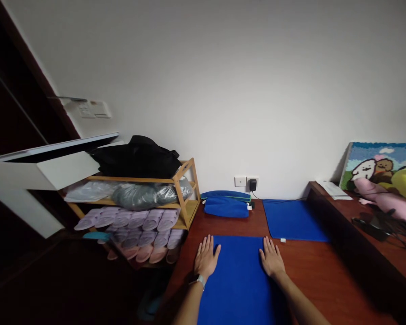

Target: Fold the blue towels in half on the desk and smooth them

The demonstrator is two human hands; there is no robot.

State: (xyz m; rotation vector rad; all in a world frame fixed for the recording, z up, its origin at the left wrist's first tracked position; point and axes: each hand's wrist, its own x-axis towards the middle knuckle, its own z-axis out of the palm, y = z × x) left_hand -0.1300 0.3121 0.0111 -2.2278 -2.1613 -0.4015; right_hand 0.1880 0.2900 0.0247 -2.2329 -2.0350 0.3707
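Observation:
A blue cloth (238,280) lies flat on the reddish-brown wooden table (311,266) in front of me. My left hand (206,258) rests flat at its far left corner, fingers stretched out, with a watch on the wrist. At the far right corner my right hand (271,258) lies flat too, fingers extended and slightly apart. Neither hand grips anything. Behind them, against the wall, sits a folded blue cloth bundle (226,205). Another blue cloth (296,220) with a small white tag is spread at the back right.
A wooden rack (186,198) at the left holds several lilac slippers (152,219), plastic-wrapped items and a black bag (140,158). A plugged black adapter (253,184) trails a cable. On the right ledge are a pink plush toy (385,198), a dog picture (375,162) and tangled cables.

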